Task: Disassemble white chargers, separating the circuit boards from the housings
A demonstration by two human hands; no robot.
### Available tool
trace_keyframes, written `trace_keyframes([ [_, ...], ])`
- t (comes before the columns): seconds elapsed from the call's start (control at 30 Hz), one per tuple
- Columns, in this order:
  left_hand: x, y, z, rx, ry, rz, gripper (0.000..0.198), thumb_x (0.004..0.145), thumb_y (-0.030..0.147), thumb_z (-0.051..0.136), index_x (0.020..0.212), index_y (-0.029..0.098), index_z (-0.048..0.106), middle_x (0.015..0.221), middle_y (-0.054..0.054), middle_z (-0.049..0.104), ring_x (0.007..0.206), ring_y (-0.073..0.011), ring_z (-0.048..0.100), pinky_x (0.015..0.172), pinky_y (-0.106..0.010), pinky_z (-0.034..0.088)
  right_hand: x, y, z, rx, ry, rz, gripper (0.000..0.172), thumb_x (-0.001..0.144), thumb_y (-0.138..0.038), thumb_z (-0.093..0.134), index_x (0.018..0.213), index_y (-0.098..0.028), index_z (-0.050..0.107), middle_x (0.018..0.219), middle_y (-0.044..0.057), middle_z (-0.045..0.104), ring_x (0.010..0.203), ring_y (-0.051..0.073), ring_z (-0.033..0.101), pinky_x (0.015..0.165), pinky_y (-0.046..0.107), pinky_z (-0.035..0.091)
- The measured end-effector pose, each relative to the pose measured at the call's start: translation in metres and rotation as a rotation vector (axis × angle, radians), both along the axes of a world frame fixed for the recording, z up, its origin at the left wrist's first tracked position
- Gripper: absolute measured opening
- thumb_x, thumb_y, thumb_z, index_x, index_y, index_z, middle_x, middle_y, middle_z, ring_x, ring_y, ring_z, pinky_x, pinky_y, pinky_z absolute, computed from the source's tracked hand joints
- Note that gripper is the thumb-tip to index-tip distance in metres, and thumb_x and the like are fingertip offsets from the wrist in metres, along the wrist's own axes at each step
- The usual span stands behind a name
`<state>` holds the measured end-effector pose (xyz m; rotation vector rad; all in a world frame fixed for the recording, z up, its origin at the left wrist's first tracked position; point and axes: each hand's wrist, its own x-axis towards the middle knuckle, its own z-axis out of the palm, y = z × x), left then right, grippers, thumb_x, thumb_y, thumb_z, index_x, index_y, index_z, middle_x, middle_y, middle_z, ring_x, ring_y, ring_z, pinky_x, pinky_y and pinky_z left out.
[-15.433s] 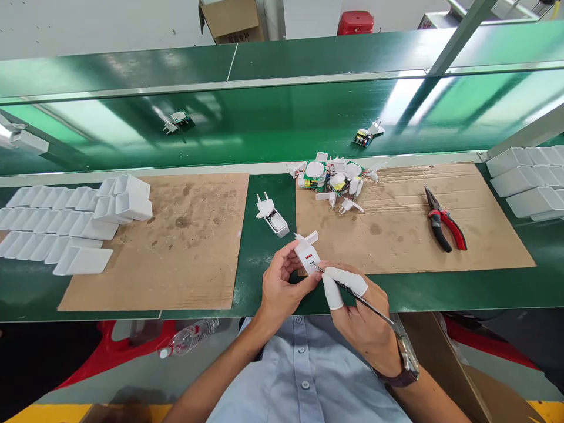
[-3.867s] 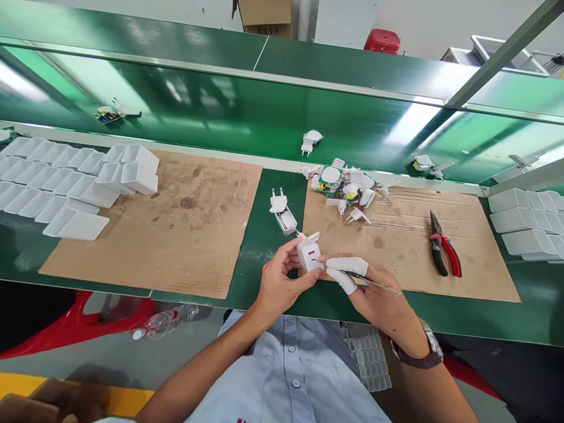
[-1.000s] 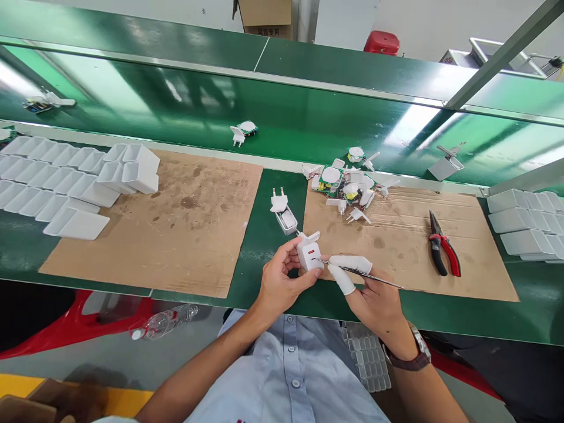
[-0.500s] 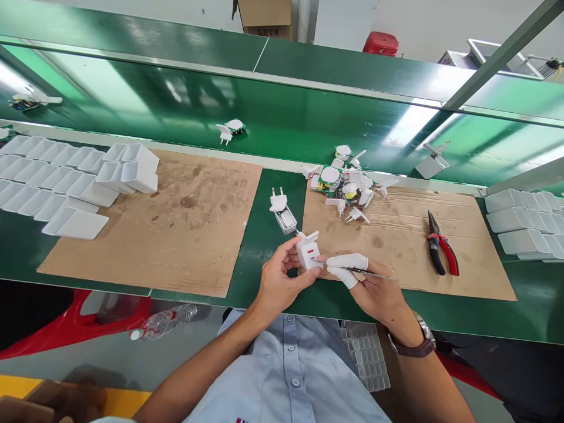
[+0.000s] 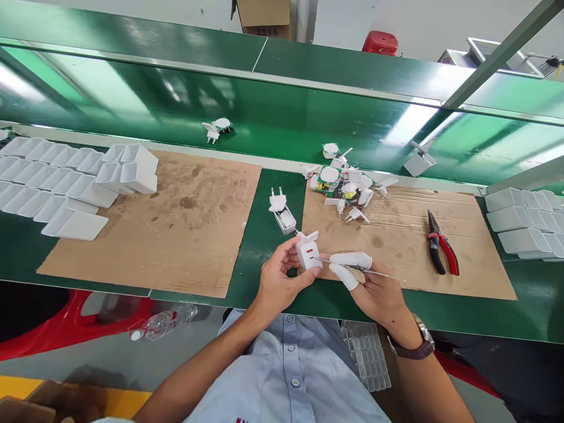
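Observation:
My left hand grips a white charger between thumb and fingers, its face with a red port and a dark slot turned up. White finger covers are on two fingers of my right hand, which pinches a thin metal tool. The tool's tip touches the charger's face by the slot. Just behind my left hand lies an open white casing with a two-pin plug piece at its top end. A pile of circuit boards and plug parts sits behind the charger.
Pliers with red and black handles lie on the right cardboard. White casings stand in rows at left and right. The left cardboard is stained. Boards and plugs lie on the green surface behind.
My right hand has shifted slightly right, with more of the tool showing at the charger. The parts on the green surface behind have moved left.

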<state>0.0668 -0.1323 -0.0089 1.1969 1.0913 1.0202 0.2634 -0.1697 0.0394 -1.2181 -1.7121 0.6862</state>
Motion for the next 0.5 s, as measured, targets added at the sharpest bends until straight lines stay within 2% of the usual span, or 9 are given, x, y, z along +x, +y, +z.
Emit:
trace_keyframes([
  [0.17, -0.0005, -0.0002, -0.0012, 0.000, 0.007, -0.001, 0.070, 0.073, 0.032, 0.088, 0.135, 0.018, 0.060, 0.111, -0.011, 0.077, 0.097, -0.0218, 0.073, 0.086, -0.035, 0.063, 0.0001, -0.0004, -0.0033, -0.020, 0.040, 0.034, 0.038, 0.098, -0.010, 0.061, 0.125, -0.034, 0.067, 0.124, 0.001, 0.077, 0.116, 0.021, 0.074, 0.100, 0.036, 0.061],
  [0.37, 0.0002, -0.0009, -0.0019, 0.004, 0.003, -0.002, 0.071, 0.073, 0.032, 0.088, 0.136, 0.017, 0.059, 0.112, -0.011, 0.076, 0.098, -0.0214, 0.073, 0.087, -0.035, 0.062, 0.0029, 0.0038, 0.0038, -0.006, 0.031, 0.110, 0.041, 0.098, -0.006, 0.060, 0.128, -0.034, 0.066, 0.128, 0.001, 0.075, 0.117, 0.019, 0.073, 0.100, 0.034, 0.061],
  [0.5, -0.0004, -0.0009, 0.0010, 0.003, -0.010, -0.004, 0.069, 0.073, 0.031, 0.088, 0.134, 0.018, 0.060, 0.110, -0.010, 0.078, 0.095, -0.0208, 0.074, 0.085, -0.033, 0.063, 0.0021, 0.0059, 0.0055, 0.021, 0.002, 0.078, 0.033, 0.099, -0.011, 0.059, 0.123, -0.032, 0.070, 0.120, 0.002, 0.079, 0.111, 0.020, 0.075, 0.096, 0.034, 0.063],
])
